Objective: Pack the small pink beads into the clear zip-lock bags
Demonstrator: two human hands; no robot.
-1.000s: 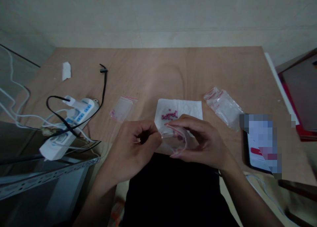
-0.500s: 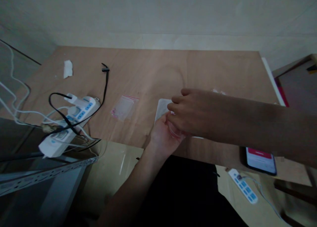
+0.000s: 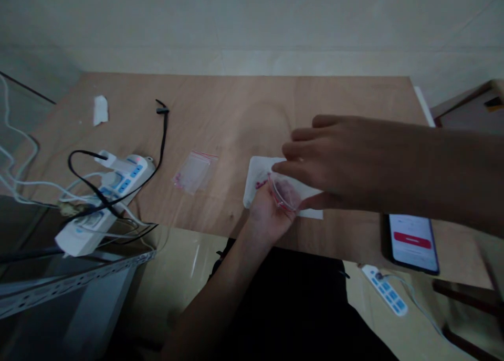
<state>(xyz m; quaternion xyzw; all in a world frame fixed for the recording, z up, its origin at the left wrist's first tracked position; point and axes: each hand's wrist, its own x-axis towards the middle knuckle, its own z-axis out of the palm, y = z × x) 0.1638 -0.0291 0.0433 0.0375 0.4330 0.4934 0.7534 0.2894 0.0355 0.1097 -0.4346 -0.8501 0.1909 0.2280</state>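
My left hand (image 3: pixel 270 211) is closed around the lower left side of a clear, round, shallow container (image 3: pixel 288 190) with a pinkish tint and a shiny curved rim. My right hand (image 3: pixel 315 158) spans it from above, thumb at its right edge and index finger by its upper edge. Its other fingers are lifted and bent. Beneath both hands lies a white tray (image 3: pixel 252 166), partly covered. Small dark pink pieces (image 3: pixel 260 183) show on it beside my left fingertips. Left of the tray, a clear zip bag (image 3: pixel 195 172) with a few pink bits lies flat.
On the left, a white power strip (image 3: pixel 104 203) is tangled with black and white cables. A white paper scrap (image 3: pixel 100 110) lies at the back left of the wooden table (image 3: pixel 220 114). A lit phone (image 3: pixel 413 243) is at the front right; another power strip (image 3: pixel 385 290) is below the table.
My right hand has shifted up and slightly right, uncovering the round container, the dark pink pieces and more of the white tray. My left hand stays around the container. The view has shifted slightly.
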